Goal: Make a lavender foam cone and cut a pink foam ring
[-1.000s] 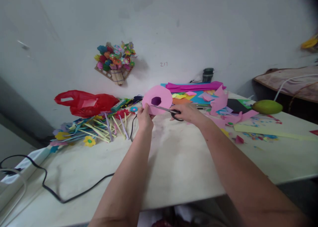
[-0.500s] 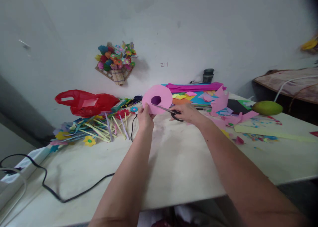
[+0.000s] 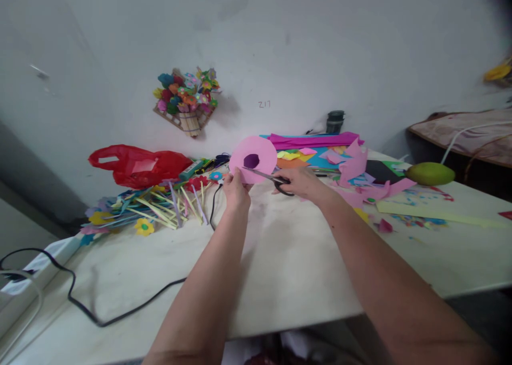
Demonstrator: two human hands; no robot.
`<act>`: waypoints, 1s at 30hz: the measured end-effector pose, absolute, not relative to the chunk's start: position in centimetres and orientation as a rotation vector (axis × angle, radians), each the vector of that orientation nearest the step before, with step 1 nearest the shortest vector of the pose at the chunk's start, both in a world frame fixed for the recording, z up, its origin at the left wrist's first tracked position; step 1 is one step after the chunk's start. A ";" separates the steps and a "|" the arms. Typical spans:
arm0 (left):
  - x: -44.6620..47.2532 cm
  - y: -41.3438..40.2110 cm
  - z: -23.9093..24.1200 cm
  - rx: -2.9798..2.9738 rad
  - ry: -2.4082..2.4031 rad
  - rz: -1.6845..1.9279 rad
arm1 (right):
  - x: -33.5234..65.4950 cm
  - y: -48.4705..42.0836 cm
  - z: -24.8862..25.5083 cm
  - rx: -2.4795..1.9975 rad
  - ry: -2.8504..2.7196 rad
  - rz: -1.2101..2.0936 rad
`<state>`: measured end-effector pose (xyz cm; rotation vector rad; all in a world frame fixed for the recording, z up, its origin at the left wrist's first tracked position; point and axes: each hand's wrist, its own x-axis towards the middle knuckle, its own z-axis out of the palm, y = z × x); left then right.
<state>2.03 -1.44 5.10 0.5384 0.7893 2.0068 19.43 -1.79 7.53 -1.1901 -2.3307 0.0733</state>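
Observation:
A round pink paper disc [image 3: 262,147] with a dark purple circle [image 3: 251,161] at its middle is held up above the table. My left hand [image 3: 237,189] pinches its lower left edge, thumb on the near face. In my right hand [image 3: 300,183] is a pair of scissors [image 3: 282,184] with dark handles. Their metal blades point left across the lower part of the disc, the tips just under the purple circle. Whether the blades are cutting into the paper cannot be made out.
Paper flowers and strips [image 3: 160,208] lie on the left beside a red plastic bag [image 3: 140,165]. Pink paper scraps [image 3: 354,162] and a green mango-like fruit [image 3: 430,173] are on the right. A black cable [image 3: 92,314] runs over the white table [image 3: 288,280] from a power strip [image 3: 38,280].
Very little differs. My left wrist has turned slightly to the right; the disc and scissors stay in almost the same place.

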 end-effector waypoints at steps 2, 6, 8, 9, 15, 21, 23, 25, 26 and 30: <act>2.2 -1.4 5.1 0.522 0.793 2.009 | 19.4 -1.7 7.5 -1.190 -2.331 0.058; 2.5 -1.4 5.0 0.488 0.790 2.005 | 19.4 -1.6 7.4 -1.182 -2.325 0.034; 2.6 -1.4 5.1 0.472 0.775 2.012 | 19.3 -1.6 7.4 -1.177 -2.329 0.035; 2.6 -1.5 5.1 0.463 0.770 2.015 | 19.3 -1.7 7.5 -1.179 -2.333 0.037; 2.8 -1.6 5.1 0.475 0.784 2.005 | 19.4 -1.8 7.4 -1.194 -2.358 -0.018; 2.8 -1.6 4.8 0.485 0.810 1.988 | 19.5 -1.7 7.2 -1.214 -2.370 -0.052; 2.9 -1.6 4.7 0.496 0.802 1.986 | 19.5 -1.6 7.2 -1.227 -2.362 -0.043; 2.9 -1.5 4.7 0.495 0.799 1.989 | 19.5 -1.6 7.3 -1.257 -2.357 -0.034; 2.9 -1.5 4.6 0.490 0.799 1.992 | 19.5 -1.6 7.4 -1.272 -2.353 -0.032; 2.9 -1.5 4.6 0.487 0.809 1.987 | 19.4 -1.8 7.6 -1.280 -2.351 -0.011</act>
